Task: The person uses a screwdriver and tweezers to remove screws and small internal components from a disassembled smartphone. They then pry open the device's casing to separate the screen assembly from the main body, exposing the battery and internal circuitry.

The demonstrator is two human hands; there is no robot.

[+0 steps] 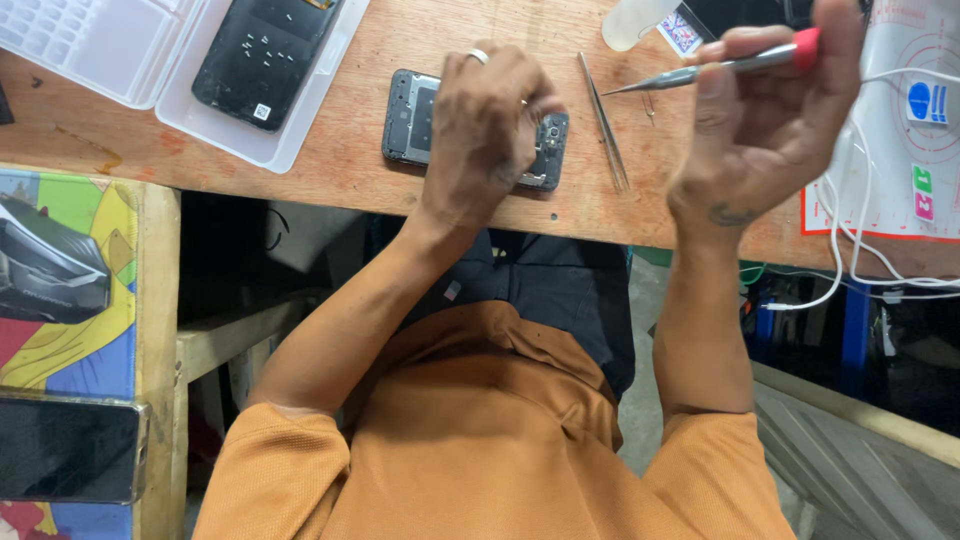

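**Two Hands, One Opened Phone**

We press our left hand (487,125) flat over the one opened phone (475,130) on the wooden bench (340,160), fingers resting on it, not clamped. Our right hand (765,110) pinches one red-capped screwdriver (715,68), raised above the bench. One pair of tweezers (604,122) lies between them; one back cover (265,55) sits in one white tray (180,110).

— Where does the left hand (490,125) sit?
— At twelve o'clock, palm down, fingers curled, ring on one finger.
— And the right hand (765,120)?
— At two o'clock, raised, wrist bent, fingers pinched shut, forearm upright.
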